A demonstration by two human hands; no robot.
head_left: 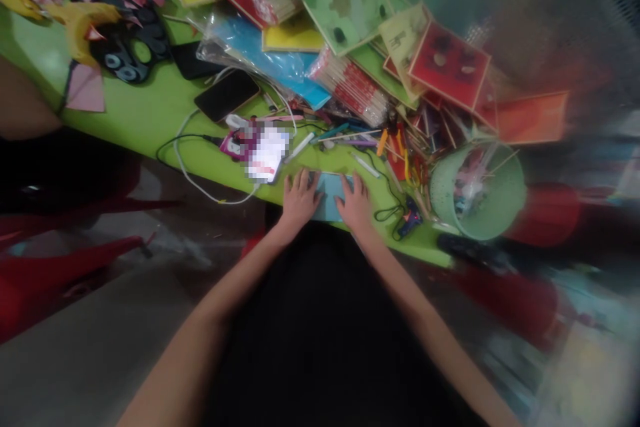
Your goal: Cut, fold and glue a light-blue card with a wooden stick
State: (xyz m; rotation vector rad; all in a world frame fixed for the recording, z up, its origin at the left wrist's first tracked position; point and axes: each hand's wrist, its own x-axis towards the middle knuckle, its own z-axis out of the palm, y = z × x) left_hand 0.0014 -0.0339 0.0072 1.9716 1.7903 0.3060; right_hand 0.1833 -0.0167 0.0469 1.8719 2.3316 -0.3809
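Observation:
A light blue sheet [329, 199], perhaps paper or card, lies flat at the near edge of the green table [235, 183]. On its left side rests my left hand [301, 197], fingers stretched forward and somewhat apart. My right hand [355, 202] lies on its right side, fingers also extended. Both palms face down and neither hand grips anything. To the left of them is a phone with a lit screen [273, 153], plugged into a white cable. A white pen-like stick [365, 165] lies just beyond my right hand.
Right of my hands are a small dark glue gun [410, 217] with its cord and a green basket [443, 190] of scraps. Bundled sticks [353, 87] and coloured panels [450, 63] pile up behind. A dark phone [227, 93] lies left. Another person's arm [23, 103] shows at far left.

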